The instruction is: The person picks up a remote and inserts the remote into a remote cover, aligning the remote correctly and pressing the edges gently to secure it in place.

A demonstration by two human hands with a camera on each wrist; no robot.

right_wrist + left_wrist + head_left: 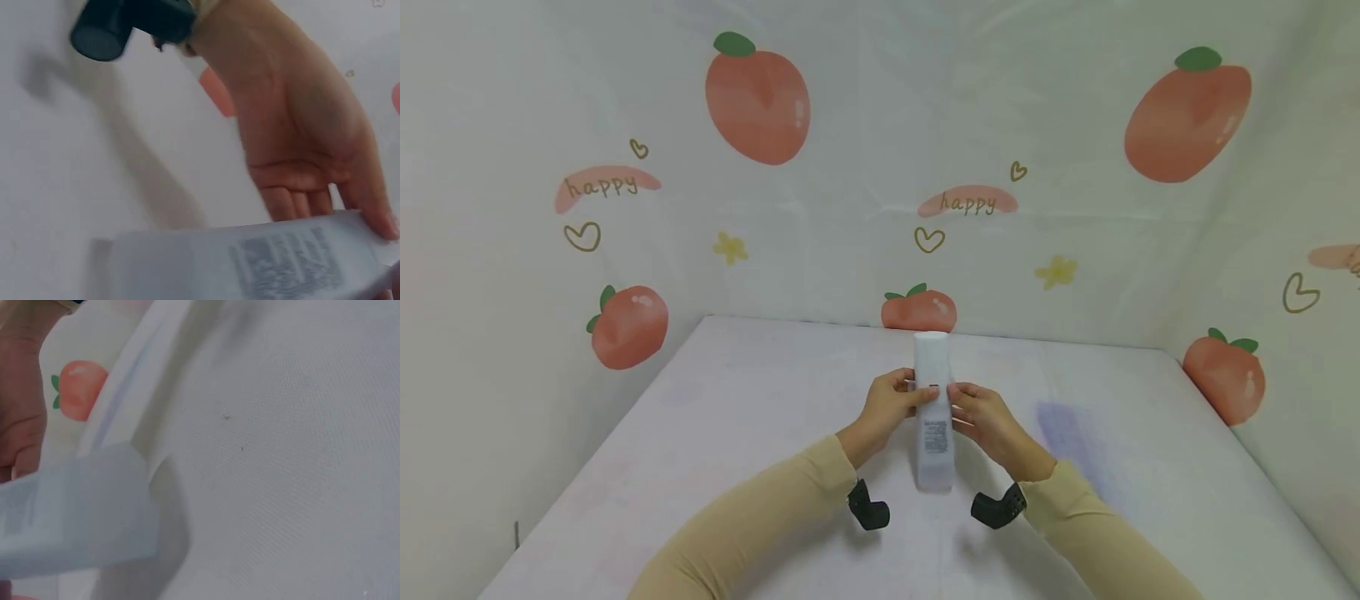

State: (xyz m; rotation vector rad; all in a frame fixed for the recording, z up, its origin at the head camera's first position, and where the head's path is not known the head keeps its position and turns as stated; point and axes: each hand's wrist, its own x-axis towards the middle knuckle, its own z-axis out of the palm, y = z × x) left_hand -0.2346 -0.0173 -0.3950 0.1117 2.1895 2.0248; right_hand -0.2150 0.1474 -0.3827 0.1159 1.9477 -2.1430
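Both arms reach forward, left hand and right hand pinching a pale, translucent white tube with small print, lying lengthwise.

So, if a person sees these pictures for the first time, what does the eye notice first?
First, the pale, translucent bottle at the middle of the white table, with small dark print on its side. The left hand and the right hand hold it from either side, fingers curled round it. Behind, large orange peach prints and the word "happy" cover the backdrop.
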